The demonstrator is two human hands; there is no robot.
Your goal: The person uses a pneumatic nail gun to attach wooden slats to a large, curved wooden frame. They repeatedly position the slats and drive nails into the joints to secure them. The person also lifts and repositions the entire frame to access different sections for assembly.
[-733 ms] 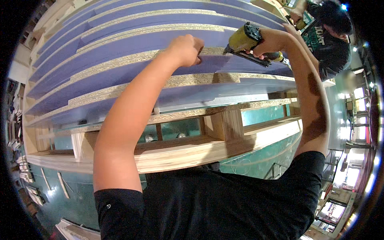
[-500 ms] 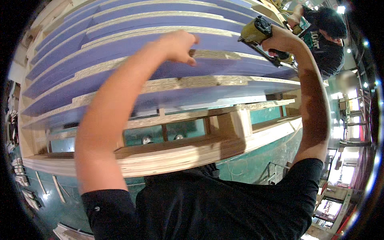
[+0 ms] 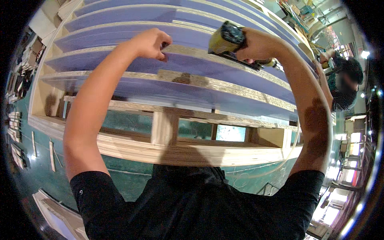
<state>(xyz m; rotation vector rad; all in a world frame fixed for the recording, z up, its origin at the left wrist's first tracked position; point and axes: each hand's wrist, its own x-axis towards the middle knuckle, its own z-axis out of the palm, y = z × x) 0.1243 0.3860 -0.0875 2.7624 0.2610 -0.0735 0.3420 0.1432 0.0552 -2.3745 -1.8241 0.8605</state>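
Stretching across the view, a wooden frame [image 3: 240, 154] is lined with rows of purple-faced boards [image 3: 200, 95]. Over it, both bare arms [image 3: 90, 100] are extended forward, elbows bowed outward. A yellow-and-black nail gun [image 3: 217, 42] is gripped in the right hand [image 3: 255, 45] above the boards; whether they are touched cannot be told. The left hand [image 3: 151, 45] is held apart from it, unclosed, fingers loosely curled, thumb lower.

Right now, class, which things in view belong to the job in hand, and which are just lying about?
In use: nail gun, in the right hand; purple panels; wooden frame.

Lying about: wood strips on the floor; framed panel at lower left.
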